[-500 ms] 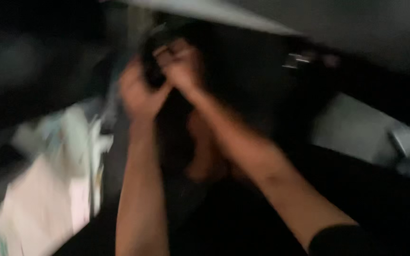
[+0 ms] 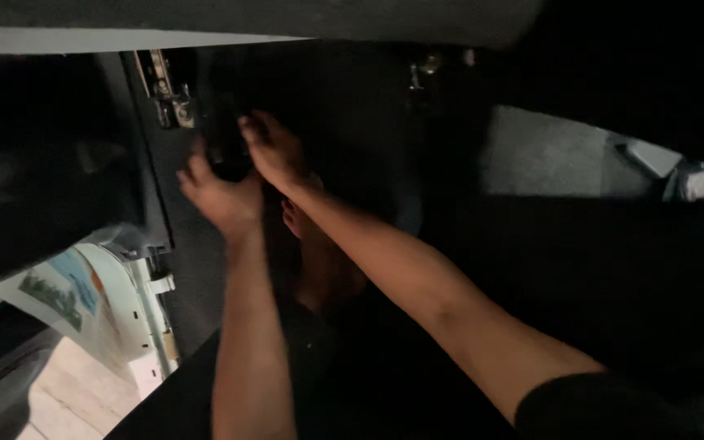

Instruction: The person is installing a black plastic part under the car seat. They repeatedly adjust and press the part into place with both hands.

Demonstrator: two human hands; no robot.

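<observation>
Setting: dim, cramped dark space under a pale grey slanted panel [image 2: 124, 37] that runs across the far top; most surfaces are black and hard to make out.
Left hand: the left hand [image 2: 220, 195] is raised with the palm turned up and the fingers curled loosely against the near side of a small dark object [image 2: 230, 159]; whether it truly grips it cannot be told.
Right hand: the right hand [image 2: 275, 151] reaches in from the near right, forearm stretched across the middle, fingers bent over the right side of the same object; its hold is unclear too.
Object: black, blurred, shape not readable, pressed between both hands just right of a dark vertical edge.
Far left: small brass-coloured metal hinge bracket [image 2: 165, 94] sits on that edge, just left of the hands.
Near left: white plastic rounded part [image 2: 128, 297] with a colourful printed paper sheet [image 2: 59, 293] beside it, well apart from the hands.
Far right: grey carpeted patch [image 2: 547, 155], dimly lit.
</observation>
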